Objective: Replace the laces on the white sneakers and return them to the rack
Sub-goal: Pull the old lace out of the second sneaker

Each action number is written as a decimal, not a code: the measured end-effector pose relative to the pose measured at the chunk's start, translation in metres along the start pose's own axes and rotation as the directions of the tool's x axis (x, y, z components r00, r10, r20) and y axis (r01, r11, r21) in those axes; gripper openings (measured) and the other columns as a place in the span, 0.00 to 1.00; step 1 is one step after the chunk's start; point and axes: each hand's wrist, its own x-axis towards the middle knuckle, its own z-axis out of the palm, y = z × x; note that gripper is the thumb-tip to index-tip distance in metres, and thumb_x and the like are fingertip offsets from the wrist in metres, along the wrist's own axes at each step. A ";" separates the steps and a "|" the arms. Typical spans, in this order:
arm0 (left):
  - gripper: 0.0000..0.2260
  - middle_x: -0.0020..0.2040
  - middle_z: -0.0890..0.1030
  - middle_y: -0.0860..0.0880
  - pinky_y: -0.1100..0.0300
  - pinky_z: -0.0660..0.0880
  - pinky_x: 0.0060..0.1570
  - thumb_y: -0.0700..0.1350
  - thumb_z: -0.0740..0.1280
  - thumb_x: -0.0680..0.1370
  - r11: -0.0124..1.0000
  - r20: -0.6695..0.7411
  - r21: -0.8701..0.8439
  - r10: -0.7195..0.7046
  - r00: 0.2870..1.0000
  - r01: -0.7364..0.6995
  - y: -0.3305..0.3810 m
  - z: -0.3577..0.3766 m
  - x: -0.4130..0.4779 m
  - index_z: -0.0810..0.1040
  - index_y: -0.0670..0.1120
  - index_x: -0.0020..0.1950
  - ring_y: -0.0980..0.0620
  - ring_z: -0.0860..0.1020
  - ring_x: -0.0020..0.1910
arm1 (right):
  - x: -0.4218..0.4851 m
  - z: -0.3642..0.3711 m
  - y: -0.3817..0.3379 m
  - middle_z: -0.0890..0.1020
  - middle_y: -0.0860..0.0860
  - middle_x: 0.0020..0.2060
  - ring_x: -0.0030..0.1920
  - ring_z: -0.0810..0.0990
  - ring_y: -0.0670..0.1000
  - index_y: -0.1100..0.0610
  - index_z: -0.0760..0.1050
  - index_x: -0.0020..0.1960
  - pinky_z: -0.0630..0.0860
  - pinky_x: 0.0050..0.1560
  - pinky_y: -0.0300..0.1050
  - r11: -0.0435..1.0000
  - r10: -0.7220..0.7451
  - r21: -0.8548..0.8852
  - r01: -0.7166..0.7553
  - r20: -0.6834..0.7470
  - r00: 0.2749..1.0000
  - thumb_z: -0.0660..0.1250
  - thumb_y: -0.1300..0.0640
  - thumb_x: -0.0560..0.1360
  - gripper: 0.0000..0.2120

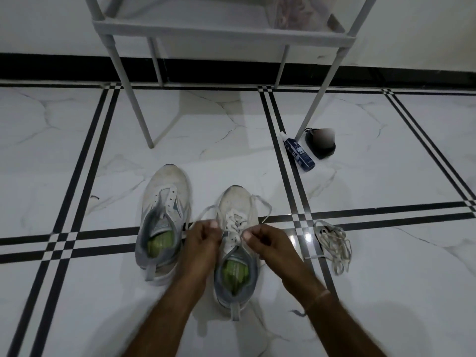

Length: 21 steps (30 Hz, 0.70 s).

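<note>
Two white sneakers with grey collars and green insoles stand side by side on the floor, toes pointing away from me. The left sneaker (164, 217) has no lace in its eyelets. The right sneaker (235, 253) carries a white lace (234, 220) criss-crossed up its front. My left hand (203, 235) pinches one lace end at the shoe's left side, and my right hand (262, 238) pinches the other end at its right. Loops of lace trail toward the toe on both sides. A loose bundle of laces (333, 243) lies on the floor to the right.
A grey metal rack (221, 32) stands on thin legs just beyond the shoes, with something pinkish on its shelf. A blue spray bottle (300, 153) and a dark round object (320, 144) lie by its right front leg. The floor is white marble tile with black stripes.
</note>
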 end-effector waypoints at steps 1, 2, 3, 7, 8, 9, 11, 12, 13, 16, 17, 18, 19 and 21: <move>0.07 0.46 0.85 0.49 0.57 0.78 0.47 0.46 0.64 0.84 0.999 0.009 0.043 0.020 1.000 -0.021 -0.007 0.001 -0.005 0.80 0.46 0.53 0.50 0.82 0.47 | 0.001 0.002 -0.001 0.86 0.52 0.45 0.46 0.83 0.45 0.56 0.84 0.51 0.78 0.46 0.36 0.998 -0.044 -0.047 0.045 0.011 0.999 0.74 0.52 0.77 0.08; 0.07 0.48 0.85 0.50 0.60 0.77 0.47 0.45 0.64 0.84 0.997 0.006 0.060 0.043 0.999 -0.044 -0.011 0.001 -0.008 0.80 0.46 0.54 0.52 0.82 0.48 | 0.002 0.003 -0.003 0.86 0.51 0.44 0.44 0.82 0.45 0.55 0.84 0.50 0.78 0.46 0.36 0.991 -0.082 -0.102 0.084 0.025 0.996 0.76 0.52 0.75 0.08; 0.06 0.50 0.85 0.50 0.62 0.78 0.48 0.43 0.64 0.83 0.996 -0.001 0.066 0.056 0.998 -0.056 -0.014 0.001 -0.010 0.80 0.47 0.56 0.52 0.82 0.50 | 0.004 0.005 -0.004 0.85 0.50 0.42 0.43 0.81 0.44 0.55 0.84 0.48 0.77 0.45 0.36 0.981 -0.116 -0.154 0.122 0.043 0.992 0.77 0.52 0.74 0.08; 0.10 0.52 0.85 0.51 0.65 0.79 0.50 0.35 0.65 0.81 0.988 0.061 0.134 0.069 0.996 -0.077 -0.016 0.001 -0.013 0.81 0.48 0.56 0.52 0.83 0.53 | 0.018 0.002 -0.008 0.84 0.54 0.36 0.38 0.81 0.46 0.62 0.82 0.43 0.77 0.43 0.40 0.969 -0.109 -0.204 0.138 0.148 0.983 0.73 0.56 0.78 0.09; 0.11 0.52 0.85 0.51 0.63 0.79 0.52 0.34 0.65 0.81 0.989 0.075 0.128 0.061 0.995 -0.071 -0.017 0.000 -0.013 0.81 0.48 0.55 0.51 0.83 0.53 | 0.021 0.000 -0.011 0.84 0.55 0.37 0.38 0.81 0.48 0.63 0.81 0.43 0.77 0.42 0.41 0.979 -0.070 -0.182 0.097 0.147 0.987 0.71 0.57 0.79 0.11; 0.11 0.52 0.86 0.51 0.59 0.79 0.54 0.34 0.65 0.81 0.990 0.084 0.122 0.057 0.995 -0.067 -0.017 -0.001 -0.013 0.82 0.48 0.55 0.51 0.83 0.54 | 0.023 -0.003 -0.014 0.85 0.55 0.38 0.37 0.80 0.48 0.64 0.81 0.44 0.77 0.41 0.40 0.994 -0.019 -0.101 0.033 0.136 0.991 0.69 0.57 0.81 0.11; 0.12 0.53 0.86 0.52 0.58 0.79 0.57 0.34 0.64 0.81 0.987 0.112 0.135 0.076 0.991 -0.091 -0.017 -0.004 -0.013 0.82 0.49 0.56 0.53 0.82 0.55 | 0.025 -0.005 -0.021 0.86 0.54 0.44 0.40 0.82 0.49 0.62 0.81 0.51 0.79 0.41 0.38 0.958 0.101 0.252 -0.137 0.152 0.983 0.64 0.57 0.83 0.10; 0.13 0.54 0.86 0.53 0.60 0.78 0.56 0.34 0.64 0.81 0.980 0.141 0.160 0.094 0.986 -0.116 -0.018 -0.005 -0.015 0.82 0.49 0.57 0.55 0.82 0.56 | 0.026 -0.006 -0.023 0.87 0.55 0.50 0.44 0.85 0.50 0.62 0.80 0.57 0.81 0.46 0.40 0.886 0.122 0.425 -0.188 0.178 0.976 0.63 0.57 0.83 0.11; 0.14 0.55 0.85 0.54 0.64 0.77 0.55 0.33 0.64 0.81 0.973 0.168 0.182 0.110 0.980 -0.140 -0.018 -0.005 -0.015 0.82 0.49 0.58 0.57 0.82 0.56 | 0.028 -0.007 -0.021 0.86 0.56 0.56 0.50 0.86 0.51 0.62 0.79 0.63 0.82 0.50 0.41 0.830 0.119 0.520 -0.203 0.190 0.975 0.62 0.57 0.83 0.13; 0.19 0.58 0.83 0.53 0.68 0.77 0.51 0.28 0.66 0.77 0.972 0.271 0.165 0.118 0.955 -0.168 -0.019 -0.006 -0.017 0.82 0.48 0.60 0.61 0.80 0.56 | 0.026 -0.005 -0.010 0.83 0.61 0.60 0.47 0.85 0.50 0.60 0.76 0.67 0.81 0.43 0.39 0.915 0.147 0.373 -0.153 0.044 0.988 0.62 0.62 0.84 0.13; 0.20 0.59 0.82 0.54 0.68 0.77 0.50 0.28 0.69 0.75 0.963 0.301 0.173 0.149 0.942 -0.207 -0.021 -0.006 -0.016 0.83 0.50 0.59 0.62 0.79 0.56 | 0.024 -0.005 -0.005 0.82 0.60 0.59 0.45 0.84 0.48 0.59 0.77 0.66 0.79 0.40 0.37 0.962 0.121 0.252 -0.102 -0.063 0.991 0.63 0.63 0.83 0.12; 0.19 0.59 0.81 0.56 0.68 0.77 0.50 0.31 0.73 0.73 0.942 0.315 0.203 0.195 0.929 -0.267 -0.024 -0.005 -0.014 0.84 0.52 0.57 0.62 0.79 0.56 | 0.021 -0.005 -0.001 0.82 0.58 0.58 0.44 0.82 0.47 0.57 0.78 0.64 0.78 0.39 0.35 0.986 0.077 0.161 -0.053 -0.151 0.986 0.65 0.63 0.82 0.11; 0.18 0.57 0.81 0.58 0.68 0.77 0.49 0.33 0.76 0.72 0.914 0.317 0.253 0.231 0.920 -0.317 -0.026 -0.004 -0.012 0.85 0.54 0.54 0.61 0.78 0.56 | 0.017 -0.005 0.002 0.82 0.55 0.57 0.45 0.82 0.46 0.56 0.78 0.62 0.78 0.40 0.34 0.992 0.045 0.122 -0.020 -0.205 0.978 0.67 0.62 0.81 0.11; 0.13 0.52 0.83 0.58 0.69 0.76 0.46 0.36 0.77 0.72 0.859 0.276 0.324 0.316 0.908 -0.397 -0.025 0.000 -0.007 0.86 0.54 0.49 0.59 0.80 0.53 | 0.012 -0.006 0.008 0.83 0.52 0.55 0.49 0.83 0.48 0.55 0.79 0.60 0.80 0.45 0.36 0.990 0.023 0.137 0.007 -0.216 0.976 0.68 0.62 0.80 0.09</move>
